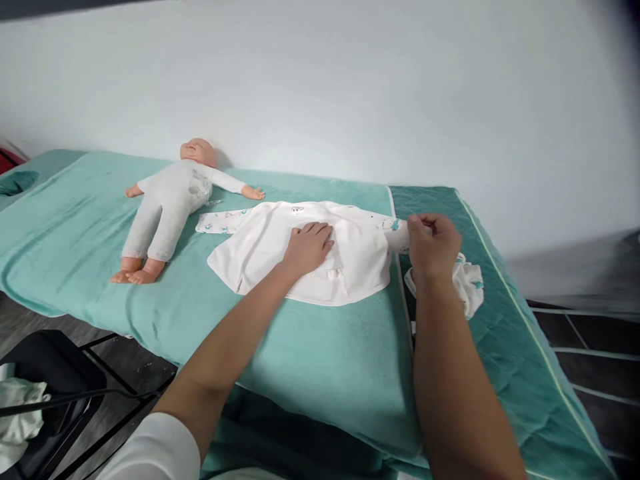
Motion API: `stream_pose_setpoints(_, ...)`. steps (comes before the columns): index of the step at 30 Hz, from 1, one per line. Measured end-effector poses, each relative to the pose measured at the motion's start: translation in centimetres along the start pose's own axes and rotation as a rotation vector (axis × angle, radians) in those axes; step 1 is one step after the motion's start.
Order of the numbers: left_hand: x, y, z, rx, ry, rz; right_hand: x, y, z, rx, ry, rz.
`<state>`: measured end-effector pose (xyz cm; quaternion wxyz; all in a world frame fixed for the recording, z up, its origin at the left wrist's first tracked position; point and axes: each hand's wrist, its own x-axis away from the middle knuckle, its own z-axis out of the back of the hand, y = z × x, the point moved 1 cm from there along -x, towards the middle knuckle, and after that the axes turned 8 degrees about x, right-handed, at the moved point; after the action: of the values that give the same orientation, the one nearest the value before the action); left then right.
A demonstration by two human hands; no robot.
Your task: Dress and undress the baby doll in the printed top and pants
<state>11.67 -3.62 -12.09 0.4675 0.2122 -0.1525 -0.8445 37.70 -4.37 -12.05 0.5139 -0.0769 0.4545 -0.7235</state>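
Note:
A white baby shirt (265, 250) with printed sleeves is spread out on the green bed cover. My left hand (309, 248) lies flat on its body, fingers stretched out. At the shirt's right end, my right hand (434, 243) pinches the sleeve (397, 227) at its cuff. The other sleeve (220, 222) extends to the left. Under and beside my right forearm sits a crumpled white printed cloth (469, 283), partly hidden. A baby doll (173, 193) with a white cloth body lies on its back to the left of the shirt.
The green cover (325, 360) meets a darker quilted cover (510, 373) on the right. A pale wall (320, 87) runs behind the bed. At lower left stands a black folding chair (60, 367) with a printed cloth (20, 413) on it.

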Motion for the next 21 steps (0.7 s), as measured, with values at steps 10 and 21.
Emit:
stream_pose_setpoints(10, -4.4, 0.4, -1.6, -0.106, -0.063, -0.114, 0.8, -0.6, 0.7, 0.445, -0.071, -0.168)
stream_pose_setpoints(21, -4.2, -0.4, -1.3, 0.006, -0.023, -0.112, 0.5, 1.5, 1.2, 0.602, -0.266, -0.161)
